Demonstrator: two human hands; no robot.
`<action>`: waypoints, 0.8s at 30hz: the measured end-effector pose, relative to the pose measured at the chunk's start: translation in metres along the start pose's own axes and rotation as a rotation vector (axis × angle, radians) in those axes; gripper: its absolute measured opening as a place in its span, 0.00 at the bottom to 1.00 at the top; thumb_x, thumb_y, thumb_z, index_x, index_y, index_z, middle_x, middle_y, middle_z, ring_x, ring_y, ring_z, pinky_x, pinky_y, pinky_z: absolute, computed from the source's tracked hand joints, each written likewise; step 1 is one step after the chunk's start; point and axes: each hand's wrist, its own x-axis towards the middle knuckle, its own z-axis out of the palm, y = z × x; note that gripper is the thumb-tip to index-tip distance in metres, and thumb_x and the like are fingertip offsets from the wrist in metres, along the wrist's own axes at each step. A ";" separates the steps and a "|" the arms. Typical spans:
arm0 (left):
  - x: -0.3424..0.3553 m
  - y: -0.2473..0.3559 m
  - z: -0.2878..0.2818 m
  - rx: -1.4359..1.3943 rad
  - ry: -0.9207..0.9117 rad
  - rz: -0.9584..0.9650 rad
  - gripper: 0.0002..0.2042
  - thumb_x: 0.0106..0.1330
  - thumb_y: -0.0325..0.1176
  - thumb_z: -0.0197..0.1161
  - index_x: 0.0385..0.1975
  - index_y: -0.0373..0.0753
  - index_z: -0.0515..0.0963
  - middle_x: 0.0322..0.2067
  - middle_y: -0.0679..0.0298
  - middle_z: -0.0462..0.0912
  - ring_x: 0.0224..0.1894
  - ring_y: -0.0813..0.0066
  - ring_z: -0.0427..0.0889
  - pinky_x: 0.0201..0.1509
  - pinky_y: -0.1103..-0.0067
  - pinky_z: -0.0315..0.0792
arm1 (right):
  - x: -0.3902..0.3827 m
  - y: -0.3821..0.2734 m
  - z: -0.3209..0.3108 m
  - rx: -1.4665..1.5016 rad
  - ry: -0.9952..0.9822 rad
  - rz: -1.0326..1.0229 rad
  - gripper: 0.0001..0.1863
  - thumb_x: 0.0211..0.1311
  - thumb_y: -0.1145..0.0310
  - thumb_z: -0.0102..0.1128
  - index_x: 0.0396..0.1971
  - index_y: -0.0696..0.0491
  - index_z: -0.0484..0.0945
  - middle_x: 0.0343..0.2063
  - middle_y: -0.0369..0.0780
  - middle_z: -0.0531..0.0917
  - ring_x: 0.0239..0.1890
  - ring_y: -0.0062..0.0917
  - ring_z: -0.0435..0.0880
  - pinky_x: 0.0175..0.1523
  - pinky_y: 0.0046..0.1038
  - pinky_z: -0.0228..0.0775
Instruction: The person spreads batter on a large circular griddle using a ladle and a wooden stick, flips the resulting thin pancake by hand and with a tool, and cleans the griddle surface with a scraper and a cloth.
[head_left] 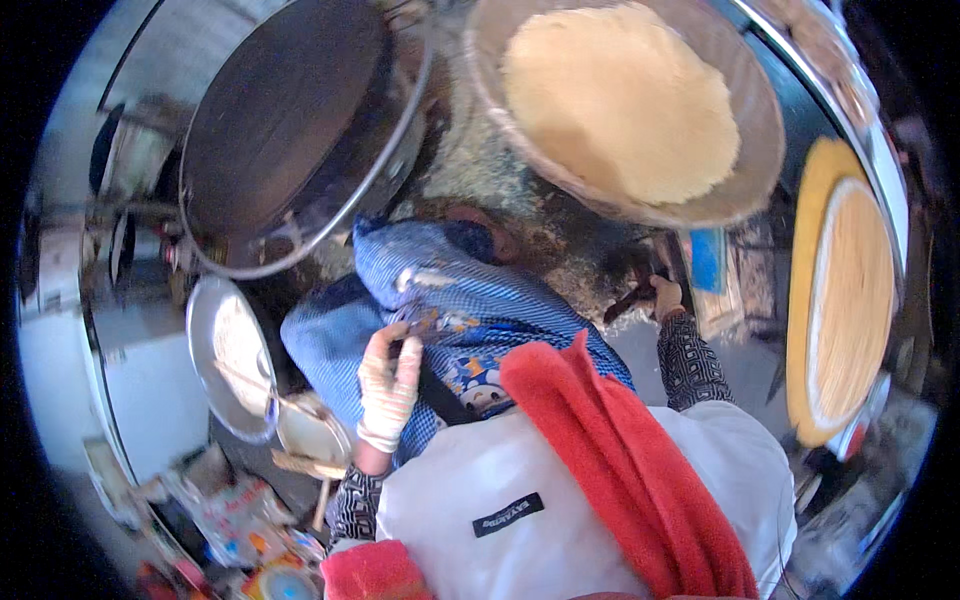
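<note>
The left hand [388, 392] — gloved, fingers parted — was over the blue cloth [520, 310]. The right hand [667, 297] gripped a dark stick [628, 301] on the bowl's near side.

Ahead, the pan [300, 120] lies to the left and the bowl [762, 140] to the right, with meal [620, 100] in the bowl; the basin [203, 345] sits nearer than the pan (left of the left hand [388, 390]), and the board [850, 300] is far right, beyond the right hand [667, 297]

The person wears a white top [440, 500], dark patterned sleeves [690, 365], red cloth [640, 450] and pale glove [385, 408].
</note>
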 end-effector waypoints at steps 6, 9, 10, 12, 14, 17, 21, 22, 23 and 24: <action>-0.005 0.001 0.003 0.153 -0.036 0.392 0.13 0.63 0.29 0.62 0.47 0.35 0.74 0.41 0.49 0.79 0.43 0.50 0.80 0.47 0.67 0.75 | 0.070 -0.086 0.062 0.187 -0.126 -0.175 0.17 0.63 0.56 0.62 0.20 0.51 0.73 0.13 0.35 0.74 0.10 0.22 0.71 0.16 0.30 0.63; -0.030 -0.018 -0.013 0.132 0.040 0.377 0.13 0.65 0.31 0.62 0.47 0.35 0.73 0.40 0.52 0.78 0.42 0.51 0.80 0.46 0.66 0.75 | -0.020 -0.263 0.107 0.249 -0.414 -0.165 0.20 0.65 0.55 0.61 0.19 0.54 0.75 0.15 0.35 0.75 0.14 0.21 0.72 0.20 0.28 0.64; -0.032 -0.018 -0.019 0.118 0.033 0.373 0.13 0.65 0.31 0.62 0.47 0.35 0.73 0.40 0.52 0.78 0.42 0.52 0.79 0.46 0.66 0.75 | -0.006 -0.278 0.126 0.070 -0.296 -0.489 0.19 0.66 0.56 0.60 0.21 0.56 0.75 0.16 0.35 0.75 0.17 0.20 0.72 0.23 0.27 0.65; -0.038 -0.035 -0.026 0.078 0.086 0.359 0.14 0.64 0.31 0.62 0.47 0.36 0.74 0.40 0.53 0.78 0.42 0.53 0.79 0.46 0.67 0.75 | -0.016 -0.342 0.159 -0.152 -0.220 -0.926 0.14 0.66 0.61 0.59 0.31 0.59 0.76 0.20 0.45 0.78 0.23 0.31 0.75 0.32 0.32 0.69; -0.058 -0.054 -0.058 0.124 0.274 0.332 0.14 0.64 0.30 0.63 0.47 0.36 0.74 0.40 0.53 0.78 0.42 0.53 0.79 0.45 0.67 0.75 | -0.080 -0.412 0.192 -0.024 -0.443 -0.967 0.07 0.65 0.68 0.58 0.33 0.57 0.77 0.22 0.42 0.80 0.22 0.25 0.74 0.30 0.29 0.69; -0.085 -0.094 -0.088 0.173 0.550 0.145 0.12 0.63 0.29 0.63 0.45 0.35 0.75 0.41 0.52 0.78 0.42 0.53 0.79 0.47 0.68 0.75 | -0.148 -0.483 0.248 -0.017 -0.645 -1.237 0.03 0.65 0.73 0.57 0.34 0.56 0.77 0.23 0.39 0.80 0.22 0.19 0.77 0.28 0.23 0.70; -0.103 -0.143 -0.101 0.147 0.832 -0.075 0.12 0.62 0.28 0.63 0.45 0.35 0.74 0.37 0.53 0.77 0.38 0.52 0.79 0.41 0.69 0.76 | -0.232 -0.541 0.339 -0.224 -1.007 -1.185 0.07 0.66 0.70 0.58 0.38 0.57 0.79 0.23 0.36 0.82 0.23 0.16 0.79 0.29 0.19 0.70; -0.104 -0.152 -0.098 0.140 0.853 -0.083 0.12 0.63 0.28 0.62 0.45 0.34 0.74 0.37 0.53 0.77 0.38 0.53 0.80 0.41 0.69 0.75 | -0.235 -0.544 0.371 -0.167 -1.076 -1.136 0.08 0.67 0.68 0.57 0.38 0.57 0.79 0.24 0.35 0.82 0.24 0.15 0.79 0.29 0.18 0.69; -0.105 -0.154 -0.099 0.070 0.842 -0.140 0.11 0.63 0.28 0.62 0.44 0.35 0.74 0.36 0.53 0.76 0.38 0.54 0.79 0.40 0.69 0.75 | -0.241 -0.551 0.400 -0.079 -1.175 -0.937 0.10 0.69 0.66 0.55 0.42 0.56 0.78 0.27 0.35 0.82 0.26 0.15 0.79 0.29 0.18 0.70; -0.112 -0.157 -0.099 0.037 0.792 -0.228 0.15 0.62 0.28 0.63 0.48 0.35 0.73 0.40 0.52 0.76 0.41 0.53 0.79 0.44 0.68 0.75 | -0.263 -0.562 0.424 -0.060 -1.144 -0.830 0.14 0.69 0.64 0.55 0.49 0.55 0.75 0.31 0.36 0.82 0.26 0.17 0.80 0.29 0.19 0.72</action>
